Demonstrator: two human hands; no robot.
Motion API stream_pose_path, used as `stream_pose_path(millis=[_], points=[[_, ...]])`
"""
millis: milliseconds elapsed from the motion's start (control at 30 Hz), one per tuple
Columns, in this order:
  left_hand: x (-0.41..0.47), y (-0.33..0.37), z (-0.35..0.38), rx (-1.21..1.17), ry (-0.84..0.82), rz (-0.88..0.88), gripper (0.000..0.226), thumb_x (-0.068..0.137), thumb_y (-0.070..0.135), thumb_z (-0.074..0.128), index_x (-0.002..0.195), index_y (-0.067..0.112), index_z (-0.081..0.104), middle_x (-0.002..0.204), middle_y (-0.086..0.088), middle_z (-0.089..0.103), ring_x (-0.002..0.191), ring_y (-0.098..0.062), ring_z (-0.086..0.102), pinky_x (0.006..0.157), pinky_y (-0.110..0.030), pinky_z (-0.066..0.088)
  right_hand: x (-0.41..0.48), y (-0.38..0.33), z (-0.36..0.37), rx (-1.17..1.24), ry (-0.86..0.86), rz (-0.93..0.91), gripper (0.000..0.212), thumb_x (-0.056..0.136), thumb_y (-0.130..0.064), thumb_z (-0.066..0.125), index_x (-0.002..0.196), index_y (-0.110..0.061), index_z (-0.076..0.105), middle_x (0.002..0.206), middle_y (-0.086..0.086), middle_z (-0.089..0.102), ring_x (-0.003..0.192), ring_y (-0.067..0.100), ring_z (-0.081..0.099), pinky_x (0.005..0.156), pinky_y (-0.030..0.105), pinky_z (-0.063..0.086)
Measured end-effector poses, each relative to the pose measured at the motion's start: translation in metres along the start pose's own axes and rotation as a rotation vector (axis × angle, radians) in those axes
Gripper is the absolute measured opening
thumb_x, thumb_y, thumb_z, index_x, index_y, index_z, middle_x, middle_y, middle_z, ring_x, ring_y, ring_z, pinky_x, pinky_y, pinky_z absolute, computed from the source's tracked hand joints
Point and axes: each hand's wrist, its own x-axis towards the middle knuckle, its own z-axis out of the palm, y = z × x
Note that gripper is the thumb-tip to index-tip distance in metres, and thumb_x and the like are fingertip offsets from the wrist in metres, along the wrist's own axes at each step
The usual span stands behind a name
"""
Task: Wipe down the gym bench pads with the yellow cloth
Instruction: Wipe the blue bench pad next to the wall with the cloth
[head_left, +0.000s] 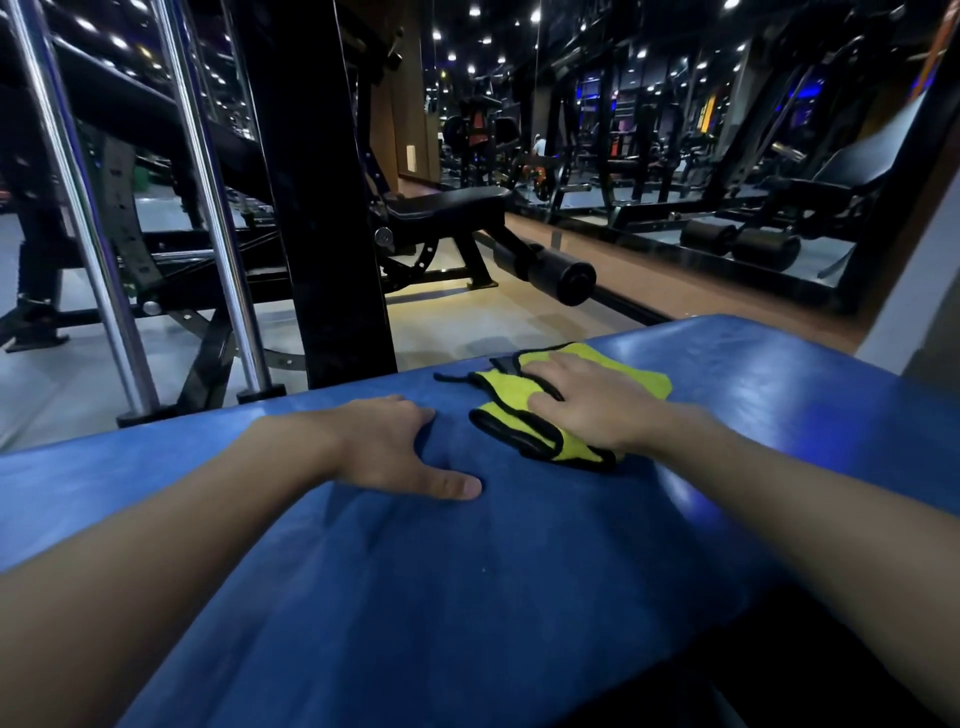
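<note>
A wide blue bench pad fills the lower half of the view. On its far part lies the yellow cloth with black edging, crumpled in folds. My right hand lies flat on the cloth with straight fingers, pressing it onto the pad. My left hand rests on the bare pad just left of the cloth, fingers spread over the far edge and thumb stretched out toward me. The two hands are a short gap apart.
Beyond the pad stand chrome guide rods and a black machine upright. A black adjustable bench with foam rollers sits on the floor behind. A mirror wall runs along the right.
</note>
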Motion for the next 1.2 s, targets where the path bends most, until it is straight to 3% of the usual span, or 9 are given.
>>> stream_pose_path(millis=[133, 200, 333, 433, 567, 733, 833, 1033, 1200], points=[[-0.007, 0.001, 0.007, -0.072, 0.046, -0.014, 0.088, 0.068, 0.087, 0.057, 0.135, 0.030, 0.049, 0.134, 0.010, 0.051, 0.125, -0.017, 0.051, 0.106, -0.037, 0.041, -0.060, -0.002, -0.002, -0.037, 0.014, -0.014, 0.054, 0.100, -0.051, 0.034, 0.152, -0.039, 0.027, 0.164, -0.002, 0.018, 0.150, 0.014, 0.013, 0.121, 0.037, 0.012], [-0.010, 0.003, 0.012, -0.030, 0.110, -0.034, 0.088, 0.065, 0.092, 0.052, 0.131, 0.035, 0.051, 0.129, 0.010, 0.050, 0.125, -0.021, 0.049, 0.102, -0.047, 0.042, -0.090, -0.006, -0.002, -0.058, 0.021, -0.008, 0.053, 0.100, -0.051, 0.034, 0.152, -0.040, 0.028, 0.165, -0.002, 0.017, 0.150, 0.014, 0.013, 0.119, 0.034, 0.011], [-0.026, 0.018, 0.013, 0.062, 0.246, -0.034, 0.070, 0.078, 0.078, 0.057, 0.135, 0.038, 0.052, 0.134, 0.003, 0.041, 0.128, -0.028, 0.042, 0.101, -0.054, 0.041, -0.136, -0.011, -0.003, -0.119, -0.012, 0.007, 0.071, 0.084, -0.069, 0.017, 0.151, -0.045, 0.020, 0.167, -0.003, 0.007, 0.152, 0.017, 0.005, 0.122, 0.038, 0.005], [-0.038, 0.012, 0.008, -0.002, 0.204, -0.060, 0.097, 0.058, 0.097, 0.043, 0.141, 0.047, 0.043, 0.143, 0.002, 0.039, 0.132, -0.028, 0.043, 0.105, -0.054, 0.040, -0.160, -0.003, -0.012, -0.102, -0.027, -0.014, 0.088, 0.072, -0.092, 0.002, 0.150, -0.053, 0.007, 0.166, -0.007, -0.009, 0.152, 0.014, -0.013, 0.122, 0.047, -0.005], [-0.045, -0.012, 0.013, -0.067, -0.007, -0.111, 0.137, 0.032, 0.109, 0.034, 0.154, 0.048, 0.017, 0.162, -0.001, 0.024, 0.148, -0.026, 0.027, 0.119, -0.046, 0.027, -0.157, -0.004, -0.003, -0.109, -0.007, 0.022, 0.096, 0.061, -0.098, -0.003, 0.148, -0.057, 0.004, 0.167, -0.005, -0.001, 0.153, 0.017, 0.000, 0.121, 0.050, 0.007], [-0.044, -0.014, 0.021, -0.077, -0.002, -0.098, 0.124, 0.046, 0.105, 0.038, 0.155, 0.050, 0.012, 0.165, 0.000, 0.014, 0.152, -0.027, 0.015, 0.120, -0.048, 0.023, -0.114, -0.010, -0.006, -0.106, -0.054, 0.045, 0.075, 0.079, -0.082, 0.024, 0.148, -0.054, 0.019, 0.165, -0.011, 0.007, 0.151, 0.015, 0.008, 0.120, 0.046, 0.013], [-0.042, -0.018, 0.025, -0.057, 0.011, -0.107, 0.130, 0.035, 0.110, 0.027, 0.152, 0.056, 0.009, 0.166, 0.002, 0.012, 0.152, -0.025, 0.012, 0.116, -0.059, 0.023, -0.077, -0.012, -0.007, -0.092, -0.062, 0.050, 0.063, 0.092, -0.069, 0.039, 0.150, -0.049, 0.024, 0.165, -0.009, 0.010, 0.151, 0.017, 0.011, 0.118, 0.046, 0.015], [-0.041, -0.019, 0.034, 0.034, 0.031, -0.102, 0.112, 0.052, 0.103, 0.022, 0.151, 0.056, 0.000, 0.162, 0.007, 0.013, 0.150, -0.024, 0.011, 0.112, -0.063, 0.021, 0.013, -0.009, 0.001, -0.040, -0.041, 0.082, 0.063, 0.088, -0.071, 0.039, 0.147, -0.052, 0.027, 0.163, -0.008, 0.017, 0.149, 0.024, 0.018, 0.117, 0.055, 0.019], [-0.042, -0.019, 0.038, 0.056, 0.025, -0.096, 0.113, 0.050, 0.102, 0.015, 0.151, 0.056, -0.006, 0.164, 0.009, 0.007, 0.152, -0.022, 0.003, 0.116, -0.063, 0.015, 0.065, -0.016, 0.001, 0.015, -0.062, 0.106, 0.073, 0.080, -0.077, 0.031, 0.148, -0.050, 0.026, 0.156, 0.000, 0.030, 0.141, 0.034, 0.031, 0.112, 0.055, 0.030]])
